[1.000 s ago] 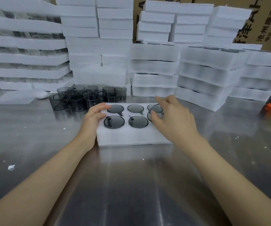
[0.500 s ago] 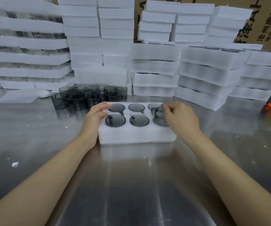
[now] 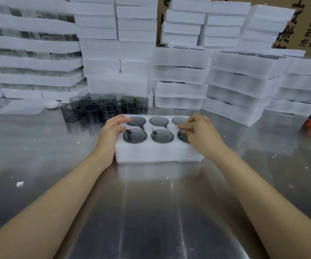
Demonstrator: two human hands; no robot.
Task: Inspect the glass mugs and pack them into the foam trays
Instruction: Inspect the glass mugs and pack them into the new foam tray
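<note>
Since a second ago: right hand (image 3: 200, 134) drawn back from the far right pocket and curled down over the near right one, seating the last glass mug (image 3: 182, 135) in the foam tray (image 3: 156, 152). Tray slightly shifted toward the near edge of the worktop (image 3: 151, 212) meanwhile. All six pockets now showing dark rims, so by the look of it a full tray, ready for stacking. Left hand (image 3: 111, 129) resting on the tray's left end, fingers lying over the foam beside the far left mug (image 3: 136, 121), steadying, gripping nothing. Right fingertips (image 3: 183, 127) bunched in a narrow pinch at the mug's rim. Both forearms stretched forward, wrists low. Loose mugs (image 3: 94, 108) waiting beyond the tray, far left, before the white stacks (image 3: 180, 75).
</note>
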